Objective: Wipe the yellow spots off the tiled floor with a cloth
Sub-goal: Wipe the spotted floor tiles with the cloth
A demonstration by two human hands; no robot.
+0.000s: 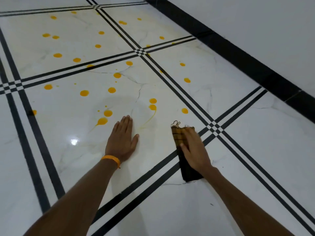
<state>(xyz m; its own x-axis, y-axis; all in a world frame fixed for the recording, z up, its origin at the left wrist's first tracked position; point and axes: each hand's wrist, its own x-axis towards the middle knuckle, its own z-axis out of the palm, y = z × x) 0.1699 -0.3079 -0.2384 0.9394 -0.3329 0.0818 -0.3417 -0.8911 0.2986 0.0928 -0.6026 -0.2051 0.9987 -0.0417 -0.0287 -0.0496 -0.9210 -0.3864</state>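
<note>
Pressing cloth [183, 157] w/ right hand [194, 149] (spots [107, 113] just left).

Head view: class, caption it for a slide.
Right hand presses cloth flat; left hand braces beside yellow spots.

Right hand [194, 149] is pressing flat on a folded dark checked cloth [185, 160] with a frayed end, lying across the black double grout line [144, 183]. Left hand [122, 140] is resting palm-down on the white marble-look tile [68, 150], fingers together, orange wristband [111, 159] on the wrist. Yellow spots [108, 113] are sitting from 10 to 1 o'clock of the hands, nearest ones trailing thin smeared tails. Black skirting [238, 53] is running along the wall at 2 o'clock.
</note>
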